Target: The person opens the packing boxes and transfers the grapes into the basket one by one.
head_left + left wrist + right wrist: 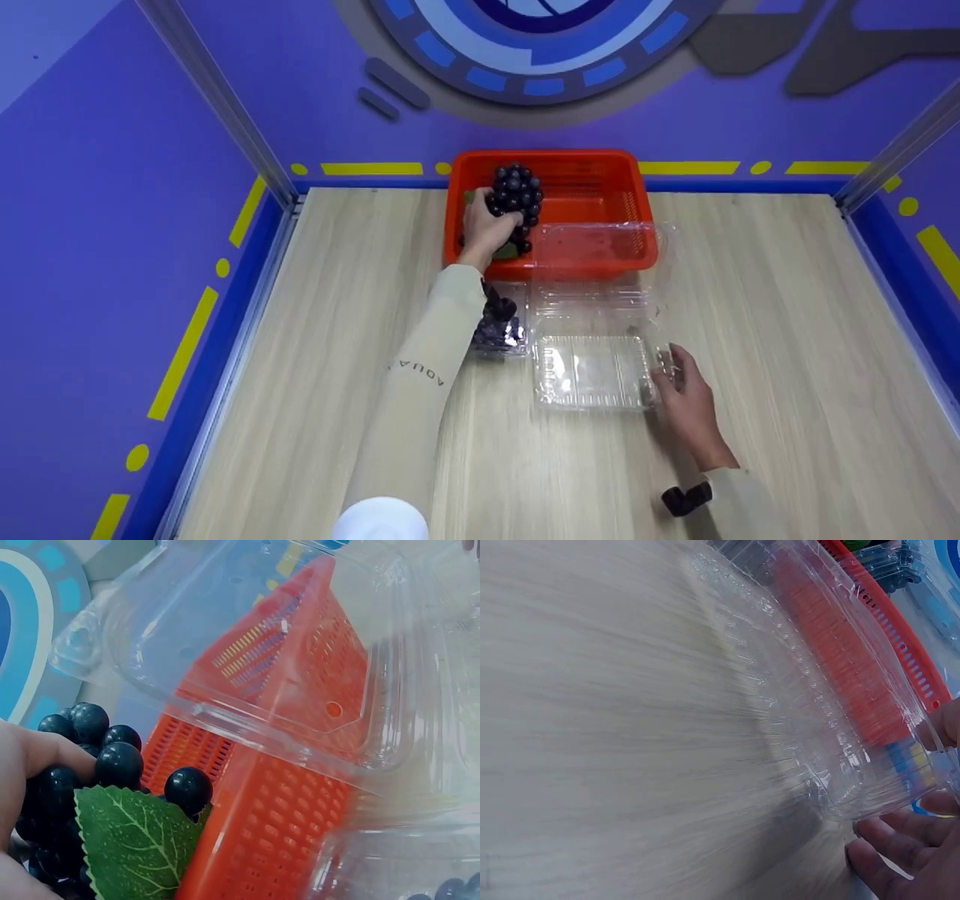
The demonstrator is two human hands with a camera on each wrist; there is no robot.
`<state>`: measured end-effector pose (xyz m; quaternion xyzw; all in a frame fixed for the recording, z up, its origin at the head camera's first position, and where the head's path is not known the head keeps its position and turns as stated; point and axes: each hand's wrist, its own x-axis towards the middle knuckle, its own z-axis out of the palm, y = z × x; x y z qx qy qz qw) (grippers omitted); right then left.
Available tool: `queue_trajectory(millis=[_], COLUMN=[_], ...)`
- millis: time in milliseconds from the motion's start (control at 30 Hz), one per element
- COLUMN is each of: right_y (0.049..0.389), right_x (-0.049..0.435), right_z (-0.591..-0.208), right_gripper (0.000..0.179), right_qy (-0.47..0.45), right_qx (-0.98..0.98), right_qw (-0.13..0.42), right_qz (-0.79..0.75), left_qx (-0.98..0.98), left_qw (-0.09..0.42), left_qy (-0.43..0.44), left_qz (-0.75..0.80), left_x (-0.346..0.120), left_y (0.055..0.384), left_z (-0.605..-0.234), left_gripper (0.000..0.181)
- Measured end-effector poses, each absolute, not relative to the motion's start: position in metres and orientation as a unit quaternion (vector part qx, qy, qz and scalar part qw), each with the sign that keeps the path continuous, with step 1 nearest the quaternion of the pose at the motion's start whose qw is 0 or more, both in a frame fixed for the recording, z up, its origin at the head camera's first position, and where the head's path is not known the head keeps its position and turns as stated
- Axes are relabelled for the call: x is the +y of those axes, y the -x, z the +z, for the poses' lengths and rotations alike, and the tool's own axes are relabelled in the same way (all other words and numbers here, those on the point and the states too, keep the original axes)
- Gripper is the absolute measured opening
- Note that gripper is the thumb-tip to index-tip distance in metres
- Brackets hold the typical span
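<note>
My left hand (486, 225) grips a bunch of dark grapes (517, 187) at the left side of the red basket (555, 156). A green leaf (135, 840) hangs from the bunch in the left wrist view. On the right, my right hand (688, 409) holds the right edge of a clear plastic clamshell box (592, 375), thumb on one side and fingers on the other. Its lid (592, 259) stands raised, overlapping the basket's front in the head view. No fruit shows inside this box.
Left of the open box sits another clear box (517, 345) with dark fruit inside, partly hidden by my left sleeve (420, 360). The basket stands near the purple back wall (247, 90). Bare wooden tabletop (780, 337) extends to both sides.
</note>
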<state>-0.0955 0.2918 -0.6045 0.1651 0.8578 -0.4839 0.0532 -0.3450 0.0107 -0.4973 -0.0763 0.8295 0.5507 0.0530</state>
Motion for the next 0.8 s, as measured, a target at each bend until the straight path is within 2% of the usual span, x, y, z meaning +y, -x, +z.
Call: queue_trajectory(millis=[800], right_y=[0.095], right_x=[0.291], right_z=[-0.606], right_gripper=[0.064], right_qy=[-0.170], right_qx=[0.859], right_qw=[0.044], right_qz=[-0.481], left_qx=[0.800], left_qw=[0.088], left_qy=[0.101], left_qz=[0.585], left_x=[0.013], left_y=[0.352], left_z=[-0.516], left_gripper=[0.066])
